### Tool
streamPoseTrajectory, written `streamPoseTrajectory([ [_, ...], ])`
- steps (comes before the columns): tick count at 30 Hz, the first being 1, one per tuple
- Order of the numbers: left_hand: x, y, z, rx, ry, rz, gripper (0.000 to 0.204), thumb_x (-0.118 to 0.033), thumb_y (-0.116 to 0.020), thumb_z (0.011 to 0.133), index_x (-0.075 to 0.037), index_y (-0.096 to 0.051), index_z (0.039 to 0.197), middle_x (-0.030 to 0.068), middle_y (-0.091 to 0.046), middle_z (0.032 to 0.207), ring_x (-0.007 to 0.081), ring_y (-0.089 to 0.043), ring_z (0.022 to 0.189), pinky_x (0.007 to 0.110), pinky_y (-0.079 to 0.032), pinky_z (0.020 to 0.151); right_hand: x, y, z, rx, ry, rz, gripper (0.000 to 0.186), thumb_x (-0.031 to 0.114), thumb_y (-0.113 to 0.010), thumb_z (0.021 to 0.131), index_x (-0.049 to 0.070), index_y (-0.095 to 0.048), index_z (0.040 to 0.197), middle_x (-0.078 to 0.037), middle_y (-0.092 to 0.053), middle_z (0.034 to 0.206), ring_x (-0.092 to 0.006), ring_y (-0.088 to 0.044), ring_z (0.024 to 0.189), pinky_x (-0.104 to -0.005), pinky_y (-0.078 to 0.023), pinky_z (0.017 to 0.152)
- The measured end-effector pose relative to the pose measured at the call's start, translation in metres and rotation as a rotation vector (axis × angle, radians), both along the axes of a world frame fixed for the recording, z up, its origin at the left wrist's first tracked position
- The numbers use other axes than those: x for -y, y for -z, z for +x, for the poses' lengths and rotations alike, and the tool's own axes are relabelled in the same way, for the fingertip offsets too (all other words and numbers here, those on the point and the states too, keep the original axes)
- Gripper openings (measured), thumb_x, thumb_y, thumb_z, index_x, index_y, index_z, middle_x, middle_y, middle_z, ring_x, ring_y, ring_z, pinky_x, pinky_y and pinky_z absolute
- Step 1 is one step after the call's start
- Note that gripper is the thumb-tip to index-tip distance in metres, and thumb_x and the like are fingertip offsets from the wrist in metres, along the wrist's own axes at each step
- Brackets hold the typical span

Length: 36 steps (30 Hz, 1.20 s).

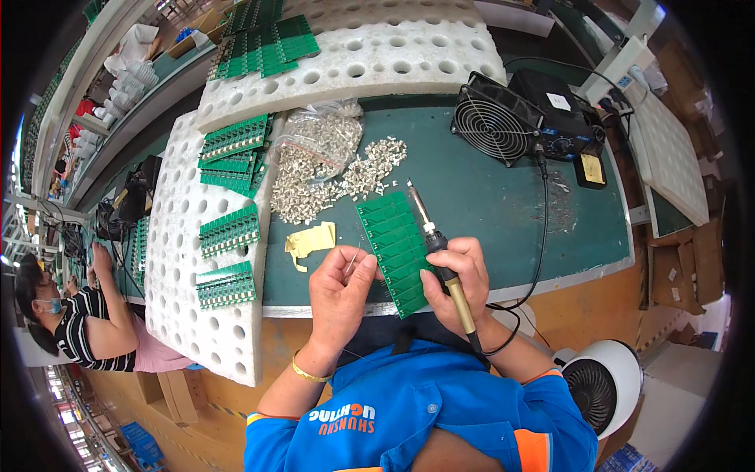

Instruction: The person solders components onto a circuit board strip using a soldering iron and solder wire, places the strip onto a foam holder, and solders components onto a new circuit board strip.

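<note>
The left hand (340, 289) pinches a thin wire (351, 263) at 8 o'clock from the green board (389, 245). The right hand (462, 275), at 4 o'clock from it, is wrapped around the iron (436, 241), whose tip points to 11 o'clock near the board's far end. The board is between the hands at the bench's (484, 197) near edge; whether either hand touches it, I cannot tell. From it, the parts (376, 164) and bag (334, 126) sit at 11 o'clock, yellow scrap (311, 241) at 9, fan (494, 122) at 1
</note>
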<state>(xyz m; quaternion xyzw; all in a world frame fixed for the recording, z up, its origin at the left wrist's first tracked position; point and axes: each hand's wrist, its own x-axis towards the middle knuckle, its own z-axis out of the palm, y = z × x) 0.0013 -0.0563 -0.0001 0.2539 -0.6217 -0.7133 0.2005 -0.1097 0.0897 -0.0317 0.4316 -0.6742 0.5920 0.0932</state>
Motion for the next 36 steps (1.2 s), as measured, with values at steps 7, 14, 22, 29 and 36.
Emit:
streamPoseTrajectory([
  [7,-0.003,0.004,0.0,0.006,0.07,0.018,0.009,-0.009,-0.06,0.097,0.001,-0.058,0.096,0.0037,-0.066,0.083,0.0052,-0.059,0.076,0.02,-0.047,0.067,-0.002,0.0,-0.003,-0.012,0.033,0.003,0.042,-0.009,-0.074,0.072,0.007,-0.06,0.108,-0.011,-0.054,0.094,-0.0247,-0.056,0.081,-0.033,-0.048,0.068],
  [14,-0.007,0.0,-0.003,0.062,0.098,0.089,0.011,-0.011,-0.062,0.097,-0.001,-0.058,0.094,0.0026,-0.064,0.084,0.0072,-0.058,0.079,0.021,-0.046,0.071,-0.001,0.003,-0.003,-0.023,0.057,0.022,0.047,-0.01,-0.074,0.069,0.009,-0.06,0.109,-0.011,-0.053,0.093,-0.025,-0.056,0.079,-0.0333,-0.048,0.065],
  [22,-0.008,0.004,-0.005,0.015,0.097,0.117,0.01,-0.009,-0.06,0.097,0.001,-0.058,0.098,0.0047,-0.066,0.085,0.0071,-0.06,0.079,0.021,-0.048,0.07,-0.002,0.004,-0.003,-0.031,0.073,0.04,0.046,-0.011,-0.074,0.069,0.009,-0.06,0.108,-0.011,-0.053,0.094,-0.0248,-0.056,0.078,-0.0331,-0.049,0.064],
  [29,-0.008,0.008,-0.005,0.0,0.104,0.163,0.01,-0.009,-0.06,0.097,0.001,-0.057,0.099,0.0047,-0.066,0.087,0.008,-0.061,0.082,0.022,-0.049,0.074,-0.002,0.007,-0.001,-0.017,0.076,0.044,0.045,-0.011,-0.074,0.07,0.009,-0.06,0.108,-0.011,-0.053,0.094,-0.0248,-0.057,0.078,-0.0333,-0.048,0.063],
  [36,-0.014,0.002,-0.011,-0.083,0.112,0.244,0.014,-0.009,-0.06,0.098,0.002,-0.057,0.106,0.0047,-0.066,0.091,0.0101,-0.062,0.085,0.023,-0.051,0.077,-0.003,0.009,-0.004,-0.011,0.07,0.057,0.044,-0.011,-0.072,0.071,0.007,-0.06,0.109,-0.013,-0.053,0.095,-0.0261,-0.057,0.08,-0.0344,-0.049,0.067],
])
